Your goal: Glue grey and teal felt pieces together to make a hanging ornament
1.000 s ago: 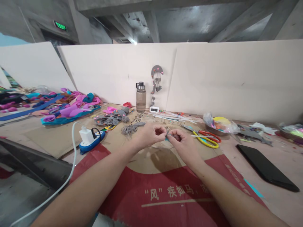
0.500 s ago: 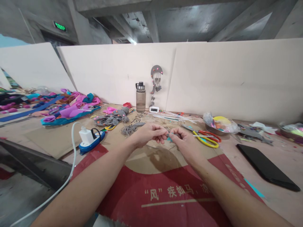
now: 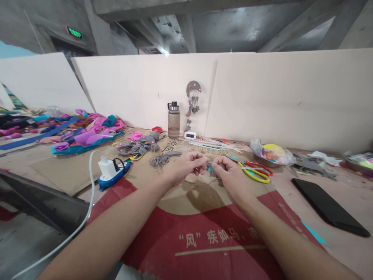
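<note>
Both hands raised together over the cardboard sheet (image 3: 186,194) on the bench (image 3: 344,182), left hand (image 3: 182,168) and right hand (image 3: 230,177) meeting fingertip to fingertip. Fingers of each pinched shut on a small teal-and-grey piece (image 3: 210,167), perhaps felt, too small to tell. Nearby on the right, yellow-handled scissors (image 3: 255,172); on the left, a white charger (image 3: 106,166).

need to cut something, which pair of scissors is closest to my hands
The yellow-and-red-handled scissors lie just beside your right hand; the yellow-handled pair sits farther off, by the grey felt pieces.
</note>
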Demonstrator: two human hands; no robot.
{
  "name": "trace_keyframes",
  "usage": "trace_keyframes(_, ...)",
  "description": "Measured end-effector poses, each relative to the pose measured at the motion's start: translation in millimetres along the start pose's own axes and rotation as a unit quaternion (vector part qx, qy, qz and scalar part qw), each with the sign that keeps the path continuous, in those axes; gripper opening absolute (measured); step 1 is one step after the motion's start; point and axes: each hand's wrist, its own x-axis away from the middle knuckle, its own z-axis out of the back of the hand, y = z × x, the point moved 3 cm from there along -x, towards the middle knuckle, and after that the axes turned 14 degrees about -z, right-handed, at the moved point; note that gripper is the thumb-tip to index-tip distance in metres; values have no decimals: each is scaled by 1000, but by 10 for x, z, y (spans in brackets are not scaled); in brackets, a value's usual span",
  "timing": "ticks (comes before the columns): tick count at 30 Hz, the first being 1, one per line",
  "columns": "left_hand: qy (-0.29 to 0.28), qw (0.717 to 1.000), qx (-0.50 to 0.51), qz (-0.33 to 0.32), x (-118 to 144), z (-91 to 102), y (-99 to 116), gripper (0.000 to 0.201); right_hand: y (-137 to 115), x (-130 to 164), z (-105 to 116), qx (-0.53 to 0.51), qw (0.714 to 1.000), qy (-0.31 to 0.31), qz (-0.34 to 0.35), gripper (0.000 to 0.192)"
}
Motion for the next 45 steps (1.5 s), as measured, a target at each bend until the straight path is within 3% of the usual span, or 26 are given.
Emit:
trace_keyframes(6,99,989,-96,-54,-25,157,18,30,31,-24,5,-31,999,6,-5,24)
trace_keyframes(10,104,952,-266,-112,-28,236,49,39,50,-34,-8,-42,999,5,-17,24)
trace_keyframes(12,107,943,-293,-113,-42,261,22,36,58,-37,-18,-38,999,6,-22,22)
trace_keyframes(19,93,979,-170,-65,-98,240,-30,18,80,-42,-44,-34,999,1,-40,21)
trace_keyframes(27,93,991,-65,-69,-89,227,-59,6,122,-76,-42,-65,997,-6,-37,23)
trace_keyframes(34,38,989,-133,-51,-69,179,-67,18,90,-65,-43,-60,998,-9,-32,23)
trace_keyframes(40,35,984,-173,-38,-64,173,-58,23,102,-58,-56,-46,999,4,-20,22)
trace_keyframes(45,61,987,-142,-33,-18,161,-23,19,145,-73,-68,-35,999,6,-32,23)
